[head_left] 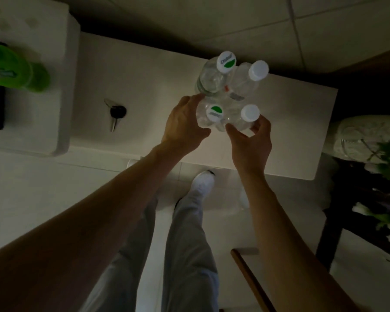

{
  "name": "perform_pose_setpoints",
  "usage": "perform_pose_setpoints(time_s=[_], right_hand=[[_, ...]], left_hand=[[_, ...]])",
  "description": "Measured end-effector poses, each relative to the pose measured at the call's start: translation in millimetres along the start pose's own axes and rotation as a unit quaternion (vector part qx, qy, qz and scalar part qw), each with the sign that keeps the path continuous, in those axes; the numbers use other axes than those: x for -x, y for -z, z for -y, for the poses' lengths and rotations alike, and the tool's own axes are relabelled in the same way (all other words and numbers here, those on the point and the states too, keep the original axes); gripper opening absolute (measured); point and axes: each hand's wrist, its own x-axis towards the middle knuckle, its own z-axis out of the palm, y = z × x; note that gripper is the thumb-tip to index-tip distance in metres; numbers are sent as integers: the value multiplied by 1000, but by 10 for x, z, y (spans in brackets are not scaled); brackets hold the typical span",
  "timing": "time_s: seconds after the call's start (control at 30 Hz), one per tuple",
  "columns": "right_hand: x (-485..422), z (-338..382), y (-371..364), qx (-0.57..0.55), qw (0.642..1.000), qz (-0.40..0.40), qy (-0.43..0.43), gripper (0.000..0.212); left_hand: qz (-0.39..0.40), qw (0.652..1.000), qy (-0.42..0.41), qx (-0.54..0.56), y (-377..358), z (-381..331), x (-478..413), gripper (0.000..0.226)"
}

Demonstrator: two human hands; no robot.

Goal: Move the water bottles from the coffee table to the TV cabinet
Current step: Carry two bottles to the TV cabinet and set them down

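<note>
Cupping near bottles (221, 119), left hand (182, 127) beside, right hand (251, 143) beneath

Four upright clear bottles (227, 95), clustered.

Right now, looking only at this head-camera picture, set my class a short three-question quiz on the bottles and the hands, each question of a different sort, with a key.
1. How many water bottles stand grouped on the white surface?
2. True or false: the left hand is on the near bottle with the green-and-white cap.
3. Which lies left of the bottles? A) a key B) a spoon C) a phone

Key
1. Four: two with green-and-white caps, two with plain white caps.
2. True; the right hand is at the near bottle with the plain white cap.
3. A
</note>
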Motion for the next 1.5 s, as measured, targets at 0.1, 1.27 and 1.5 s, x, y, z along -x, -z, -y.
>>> perform_pose_setpoints(time_s=[0.1, 1.27, 1.5], right_hand=[[-22, 20, 76, 28, 1000, 6, -9, 62], [2413, 2708, 2187, 284, 904, 168, 270, 23], [2783, 2614, 2572, 329, 861, 210, 325, 30]], left_hand=[[-1, 1000, -1, 11, 60, -20, 43, 71], [13, 958, -125, -259, 3258, -1583, 3006, 30], [-8, 961, -113, -250, 3062, -1745, 3839, 28]])
